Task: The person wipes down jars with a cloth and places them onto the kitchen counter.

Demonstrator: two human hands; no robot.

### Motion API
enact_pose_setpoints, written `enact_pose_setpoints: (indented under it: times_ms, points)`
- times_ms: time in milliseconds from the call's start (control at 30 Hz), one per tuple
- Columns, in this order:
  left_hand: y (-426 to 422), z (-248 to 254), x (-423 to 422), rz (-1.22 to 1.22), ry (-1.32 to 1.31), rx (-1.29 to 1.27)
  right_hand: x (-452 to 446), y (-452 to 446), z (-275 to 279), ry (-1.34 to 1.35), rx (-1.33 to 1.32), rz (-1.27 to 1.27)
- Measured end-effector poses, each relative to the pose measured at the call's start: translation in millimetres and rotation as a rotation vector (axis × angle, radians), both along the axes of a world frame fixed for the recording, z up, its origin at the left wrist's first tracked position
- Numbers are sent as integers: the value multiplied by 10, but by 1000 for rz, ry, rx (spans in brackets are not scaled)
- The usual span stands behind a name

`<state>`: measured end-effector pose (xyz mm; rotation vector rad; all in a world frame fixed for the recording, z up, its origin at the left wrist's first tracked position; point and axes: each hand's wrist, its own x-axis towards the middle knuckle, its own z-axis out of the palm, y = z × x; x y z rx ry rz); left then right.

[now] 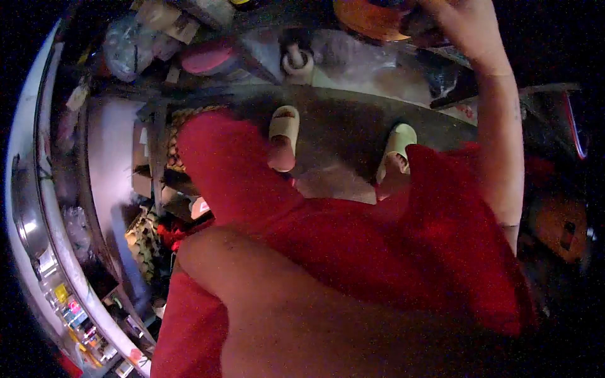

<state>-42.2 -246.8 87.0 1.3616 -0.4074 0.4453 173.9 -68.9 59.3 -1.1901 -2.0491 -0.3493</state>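
My right arm stretches up the right side to the top edge, where my right hand [463, 31] is partly cut off by the frame. Its fingers curl at a dark part beside a round orange-brown vessel [372, 19]. Shadow and the frame edge hide what exactly they hold. The rim of the vessel catches some light. Across the bottom lies a bare bent arm, close to the camera. My left hand is out of view. Red clothing [353, 246] covers my legs and fills the middle.
Light slippers [287, 126] are on my feet on the dark floor. Ahead stands a pale mortar-like vessel [299, 63] near a pink round item [208, 57] and plastic bags [129, 50]. Egg trays [144, 242] and shelving are at left, an orange case-like object [561, 227] at right.
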Motion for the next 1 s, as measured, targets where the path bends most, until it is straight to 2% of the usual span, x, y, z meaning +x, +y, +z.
enact_pose_setpoints:
  times_ms: [133,233,367,467,1000]
  points:
    - [141,10,-82,146,136,237,-14,-36,66,0,-23,33]
    - [237,14,-158,311,274,502,-8,53,-4,22,81,111]
    - [294,-24,-194,417,342,699,34,93,-64,22,110,108]
    - [303,-49,-201,445,351,759,-41,-23,40,-11,31,14]
    - [353,-87,-195,525,376,870,-43,-23,9,-8,71,41]
